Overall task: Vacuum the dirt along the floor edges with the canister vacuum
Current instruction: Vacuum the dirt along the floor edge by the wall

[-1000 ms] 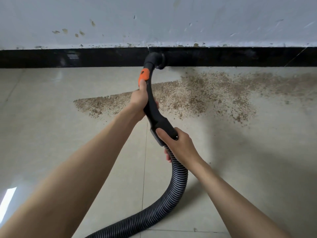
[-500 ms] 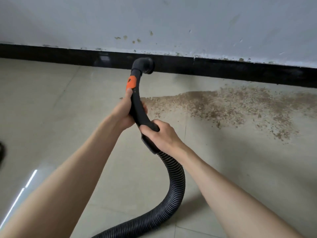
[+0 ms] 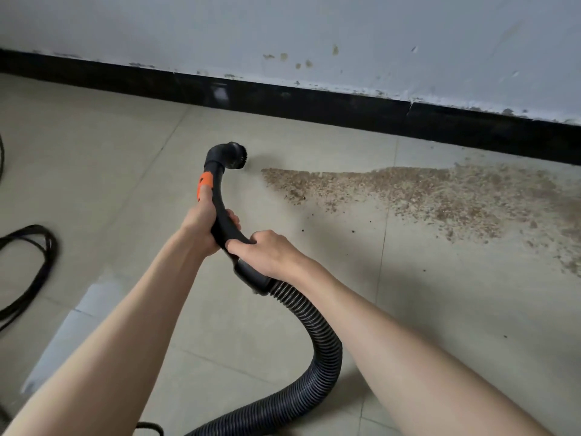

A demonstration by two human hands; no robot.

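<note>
- The fingers [image 3: 234,219] of the left hand [image 3: 201,229] are curled round the upper part of the black curved handle [image 3: 224,223], with the thumb laid up along the orange slider [image 3: 205,183]; the fingers [image 3: 243,243] of the right hand [image 3: 270,254] are wrapped round the lower part of the same handle, just above the hose cuff.
- The beige tiled floor [image 3: 110,171] fills most of the view, and a pale grey wall [image 3: 314,33] with chipped, stained paint is seen above it.
- A black skirting board [image 3: 314,103] runs along the foot of the wall, from upper left down to the right edge.
- A wide patch of brown dirt [image 3: 424,196] is spread on the floor near the skirting, cut off by the right edge.
- The ribbed black hose [image 3: 323,347] curves down from the handle and passes out of view at the bottom edge; the canister is not seen.
- A black cable [image 3: 37,265] lies in loops at the left, partly cut off.
- The round brush nozzle [image 3: 234,156] is held near the left tip of the dirt patch, apart from it; whether it touches the floor cannot be told.
- No brand, label or writing can be read anywhere.
</note>
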